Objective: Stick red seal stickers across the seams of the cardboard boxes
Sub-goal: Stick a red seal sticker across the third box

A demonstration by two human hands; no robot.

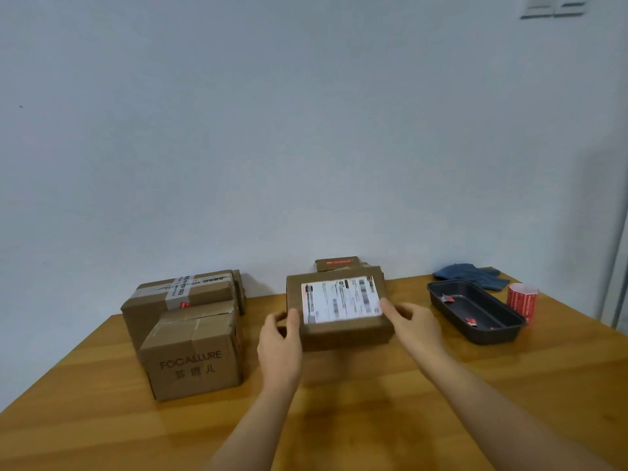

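Toward the desk's [339, 419] far edge, mid-width, the flat labelled box [341, 309] sits long-axis left-to-right, left hand [280, 345] and right hand [413, 322] gripping its 2 ends, sticker roll [522, 302] nearer the right.

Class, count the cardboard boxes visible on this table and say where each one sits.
4: the FOCALLURE box front left, a taped box behind it, the labelled box held centrally by both hands, and a small box behind that. Others may be hidden.

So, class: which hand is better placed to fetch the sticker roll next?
Probably the right hand: the red sticker roll stands on its side, beyond the black tray. The left hand grips the labelled box opposite.
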